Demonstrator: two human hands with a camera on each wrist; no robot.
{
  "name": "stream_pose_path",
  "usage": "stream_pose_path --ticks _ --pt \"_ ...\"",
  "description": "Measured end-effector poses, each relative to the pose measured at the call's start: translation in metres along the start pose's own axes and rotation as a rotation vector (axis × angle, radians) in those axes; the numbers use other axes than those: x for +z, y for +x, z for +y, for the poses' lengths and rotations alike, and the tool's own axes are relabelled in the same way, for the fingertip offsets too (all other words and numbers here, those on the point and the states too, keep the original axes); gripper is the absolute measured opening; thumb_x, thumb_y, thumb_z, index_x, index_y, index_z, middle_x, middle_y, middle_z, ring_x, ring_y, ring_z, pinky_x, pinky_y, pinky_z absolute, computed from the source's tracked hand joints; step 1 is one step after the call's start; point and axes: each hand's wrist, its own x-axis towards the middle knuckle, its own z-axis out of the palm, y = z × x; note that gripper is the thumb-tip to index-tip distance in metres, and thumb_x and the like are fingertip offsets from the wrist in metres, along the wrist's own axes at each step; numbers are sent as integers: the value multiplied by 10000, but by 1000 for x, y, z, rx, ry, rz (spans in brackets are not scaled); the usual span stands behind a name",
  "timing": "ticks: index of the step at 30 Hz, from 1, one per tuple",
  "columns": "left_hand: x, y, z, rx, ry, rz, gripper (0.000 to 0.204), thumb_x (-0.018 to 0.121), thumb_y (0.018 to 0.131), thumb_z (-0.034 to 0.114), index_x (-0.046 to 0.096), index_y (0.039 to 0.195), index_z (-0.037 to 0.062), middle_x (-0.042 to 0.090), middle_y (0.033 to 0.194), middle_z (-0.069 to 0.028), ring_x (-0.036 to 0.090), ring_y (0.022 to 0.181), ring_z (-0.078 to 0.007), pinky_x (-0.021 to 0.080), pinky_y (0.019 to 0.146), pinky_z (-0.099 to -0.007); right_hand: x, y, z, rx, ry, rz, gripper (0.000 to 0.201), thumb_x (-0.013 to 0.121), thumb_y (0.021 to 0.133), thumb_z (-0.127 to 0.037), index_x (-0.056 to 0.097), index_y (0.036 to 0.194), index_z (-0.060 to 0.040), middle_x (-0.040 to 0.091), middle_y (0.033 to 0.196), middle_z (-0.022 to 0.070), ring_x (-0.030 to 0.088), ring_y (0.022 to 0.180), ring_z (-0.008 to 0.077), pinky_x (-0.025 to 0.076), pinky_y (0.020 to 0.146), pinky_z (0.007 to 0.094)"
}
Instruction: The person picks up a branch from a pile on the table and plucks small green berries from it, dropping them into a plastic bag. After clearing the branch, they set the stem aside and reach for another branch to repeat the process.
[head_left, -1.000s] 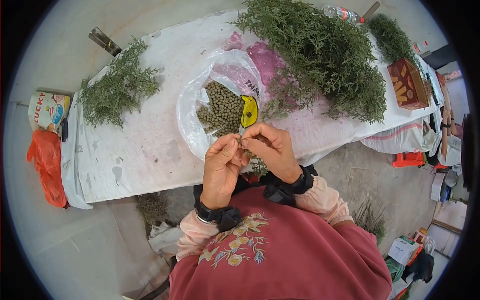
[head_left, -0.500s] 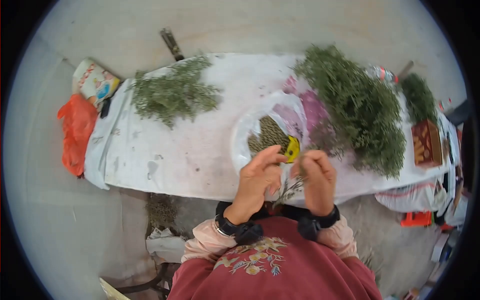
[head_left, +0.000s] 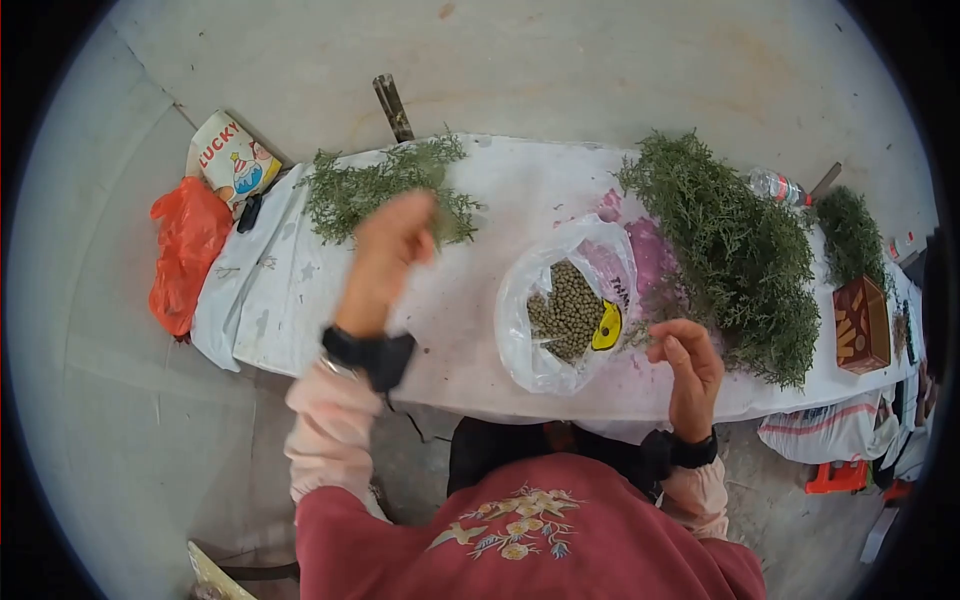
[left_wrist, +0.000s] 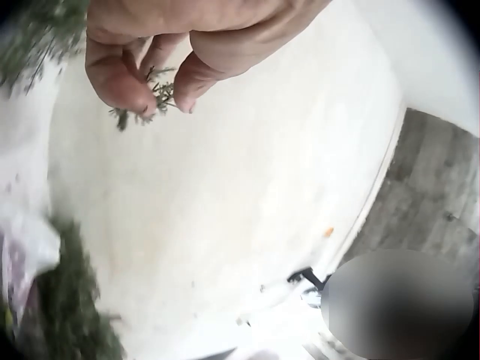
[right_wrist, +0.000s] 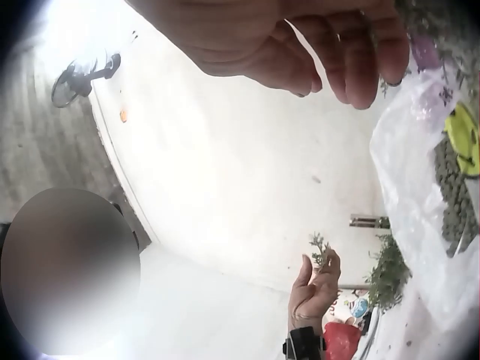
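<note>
My left hand (head_left: 392, 240), blurred in the head view, is over the left part of the table near a small heap of green branches (head_left: 335, 195). In the left wrist view it pinches a small green sprig (left_wrist: 163, 94) between thumb and fingers. My right hand (head_left: 690, 380) hovers at the table's front edge with fingers loosely bent, and nothing shows between them. Just left of it lies an opened clear plastic bag (head_left: 515, 345), its yellow printed patch (head_left: 607, 326) facing up. Many small round greenish-brown seed cones (head_left: 572, 310) fill its middle.
A large heap of green branches (head_left: 740, 260) covers the table's right part. Beyond it are a plastic bottle (head_left: 775, 186), a smaller green heap (head_left: 848, 235) and a red-brown box (head_left: 862, 325). An orange-red bag (head_left: 190, 250) hangs at the left end, below a LUCKY-printed bag (head_left: 235, 160).
Both hands were together at the bag's front edge, then parted. My left hand has swung left and away to the small heap; my right has moved slightly right. The head view has shifted too.
</note>
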Motion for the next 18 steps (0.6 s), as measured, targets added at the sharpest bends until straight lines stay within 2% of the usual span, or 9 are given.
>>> stream_pose_path --ticks 2,4,6,8,12,14,15,16,18 --pt "-43 37 22 -9 -143 146 327 558 871 222 522 1099 -9 622 832 -95 576 681 -187 478 626 -299 -21 -4 4 40 -32 -27 176 508 894 -105 553 1020 10 599 931 54 559 772 102 448 697 237" --pt "-73 33 16 427 20 58 386 518 898 215 446 1193 -24 574 1054 -158 574 913 -236 477 787 -345 -29 -6 6 43 -84 -23 174 511 890 -100 557 1016 11 597 915 48 558 759 99 446 683 231" --pt "-71 35 29 67 -290 138 394 502 904 190 428 1223 -28 489 1198 -182 529 1040 -227 448 873 -340 -56 -13 2 62 -223 28 170 517 882 -88 563 1009 14 593 885 37 557 733 93 443 656 220" --pt "-44 18 20 4 -188 -14 476 533 885 212 391 1281 -9 501 1200 -196 539 1028 -206 444 863 -304 -75 -16 -1 77 -297 109 150 530 867 -67 569 987 14 581 857 28 552 725 86 436 647 212" --pt "31 -42 -7 -83 -99 -260 389 558 869 207 500 1177 -24 595 1029 -153 572 785 -168 471 675 -292 -116 -12 -11 14 -597 195 151 547 848 -48 575 993 -19 577 894 38 555 714 89 441 651 214" --pt "63 -67 -24 -148 -147 -313 334 566 859 176 535 1122 -28 613 967 -155 589 719 -176 488 638 -305 -121 -4 -16 -112 -756 184 163 555 838 -46 575 1000 -37 569 947 56 560 688 98 444 643 210" --pt "78 -76 -30 -196 -179 -337 292 550 853 122 548 1100 -33 622 945 -158 597 721 -174 491 641 -297 -120 -1 -16 -107 -763 194 163 555 838 -46 575 1000 -37 569 947 56 560 688 98 444 643 210" --pt "92 -85 -36 -243 -211 -358 255 534 847 68 561 1078 -37 631 924 -161 605 723 -173 494 643 -290 -116 3 -15 -144 -811 170 189 560 816 -32 579 1003 -47 560 986 65 564 731 120 447 669 231" --pt "119 -97 -51 -255 -191 -402 266 544 847 85 556 1083 -36 628 927 -167 609 722 -175 498 644 -293 -106 12 -13 -215 -905 112 246 569 770 -5 585 1007 -67 541 1064 83 572 817 163 455 720 273"
